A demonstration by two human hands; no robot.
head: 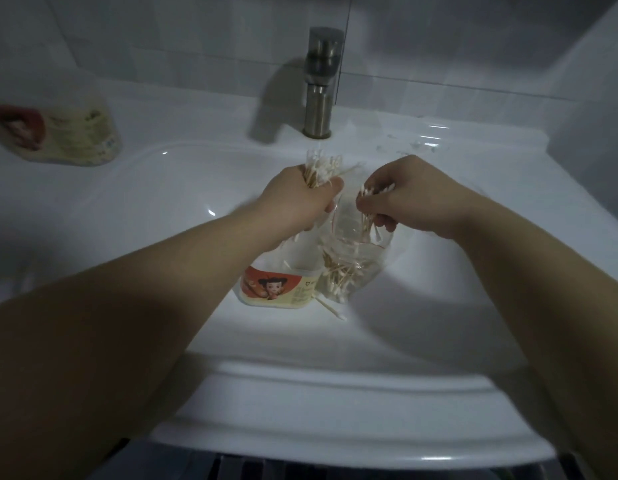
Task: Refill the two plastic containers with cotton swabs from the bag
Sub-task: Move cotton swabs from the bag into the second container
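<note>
My left hand [297,199] grips a thick bunch of cotton swabs [323,169] over the sink basin, white tips fanning out above the fist. My right hand [408,195] pinches a smaller bunch of swabs [368,202] at the mouth of the clear plastic bag [349,268], which hangs between my hands with more swabs at its bottom. Below my left wrist a plastic container [276,289] with a cartoon label stands in the basin beside the bag. A second container [58,133] with the same label stands on the counter at far left.
The white sink [162,209] fills the middle, with a metal faucet [321,81] at the back. A loose swab [330,310] lies in the basin by the bag. Crumpled clear plastic [418,143] sits on the counter right of the faucet. Tiled walls close in behind.
</note>
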